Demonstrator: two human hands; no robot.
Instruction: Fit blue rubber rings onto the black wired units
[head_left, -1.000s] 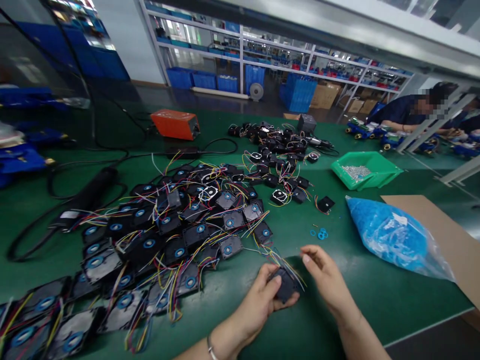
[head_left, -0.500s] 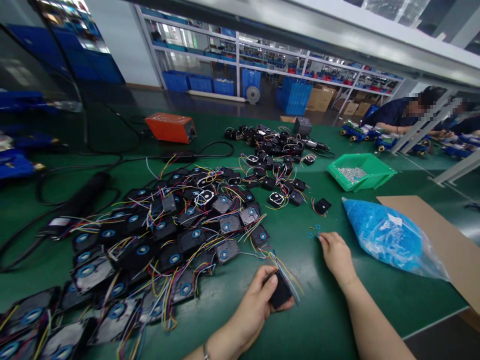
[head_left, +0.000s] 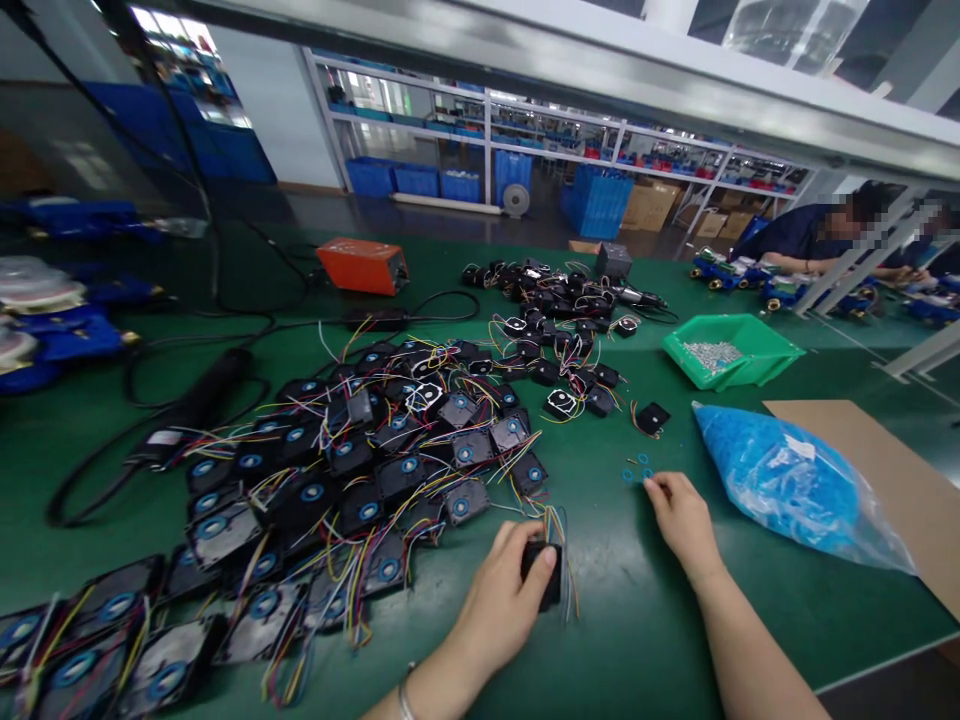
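My left hand [head_left: 501, 600] is closed round a small black square module [head_left: 546, 580] with coloured wires trailing from its top, held just above the green table [head_left: 615, 620]. My right hand [head_left: 681, 518] rests on the table with its fingertips pinched at a few small blue rings [head_left: 637, 470]; what the fingers hold, if anything, is too small to see. A big heap of black modules with blue centres and coloured wires [head_left: 337, 480] lies to the left of both hands.
A clear bag of blue parts [head_left: 787, 485] lies right of my right hand, on brown cardboard [head_left: 900, 480]. A green tray of metal parts [head_left: 731, 350], a second pile of small black parts [head_left: 562, 310], an orange box [head_left: 364, 265] and black cables sit farther back. Other people work at far right.
My right hand left the module and reached forward to the blue rings. My left hand turned the module upright and kept hold of it.
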